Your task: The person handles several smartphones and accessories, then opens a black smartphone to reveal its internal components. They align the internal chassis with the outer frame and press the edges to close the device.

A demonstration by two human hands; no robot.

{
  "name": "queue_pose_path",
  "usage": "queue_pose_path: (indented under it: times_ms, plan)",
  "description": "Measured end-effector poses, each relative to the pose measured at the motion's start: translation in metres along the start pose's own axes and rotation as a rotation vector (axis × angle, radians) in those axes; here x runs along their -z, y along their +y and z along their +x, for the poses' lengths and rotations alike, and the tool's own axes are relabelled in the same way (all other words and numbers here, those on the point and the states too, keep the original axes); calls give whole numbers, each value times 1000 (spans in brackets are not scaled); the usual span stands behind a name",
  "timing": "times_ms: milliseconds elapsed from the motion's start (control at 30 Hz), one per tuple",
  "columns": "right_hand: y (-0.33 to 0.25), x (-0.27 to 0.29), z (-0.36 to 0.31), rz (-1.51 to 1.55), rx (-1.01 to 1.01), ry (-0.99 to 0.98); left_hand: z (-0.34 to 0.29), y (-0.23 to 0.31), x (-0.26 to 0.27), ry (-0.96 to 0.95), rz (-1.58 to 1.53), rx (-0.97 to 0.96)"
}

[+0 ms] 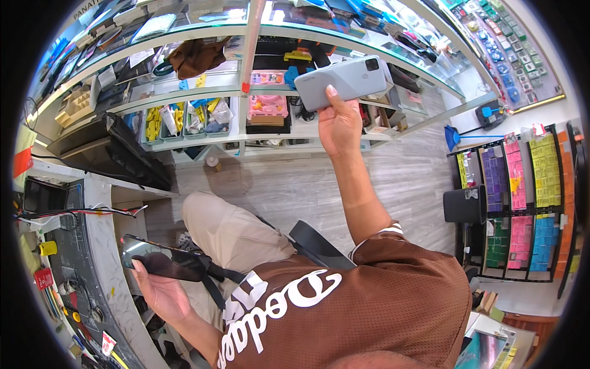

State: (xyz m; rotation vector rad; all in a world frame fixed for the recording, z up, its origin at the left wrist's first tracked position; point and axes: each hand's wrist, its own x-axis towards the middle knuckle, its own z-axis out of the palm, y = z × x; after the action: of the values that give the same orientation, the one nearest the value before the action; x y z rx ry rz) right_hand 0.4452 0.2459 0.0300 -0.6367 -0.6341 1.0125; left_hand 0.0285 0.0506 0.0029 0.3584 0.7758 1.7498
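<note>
My right arm is stretched out to the glass shelving, and my right hand point(342, 126) is closed on a silvery-grey smartphone point(369, 79). The phone's back faces up, with a dark square camera block at one corner. The thumb lies across the back; the other fingers are hidden beneath. Low on the left, my left hand point(165, 295) is closed round a second smartphone point(153, 258) with a dark, glossy face. Its thumb rests at the phone's edge. This phone is above my lap, beside the workbench. A black strap point(215, 280) passes close to its far end.
Ahead stands glass shelving point(203, 95) with bins of yellow parts point(176, 117) and a pink case point(267, 107). A workbench point(86, 270) with tools and loose wires point(117, 211) is on my left. On the right, a rack point(513, 203) holds coloured boxes.
</note>
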Motion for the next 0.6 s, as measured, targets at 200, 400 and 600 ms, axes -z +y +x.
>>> queue_pose_path:
  times_ms: [200, 400, 600]
  plan:
    - [-2, 2, -2, -10, 5, 25, -5, 0, -4, 5, -40, -5]
    - [-3, 2, -5, -11, 33, 30, -7, 3, 1, 61, -10, -21]
    - [-4, 8, -5, -18, 44, 38, -9, 2, -4, -11, -5, -20]
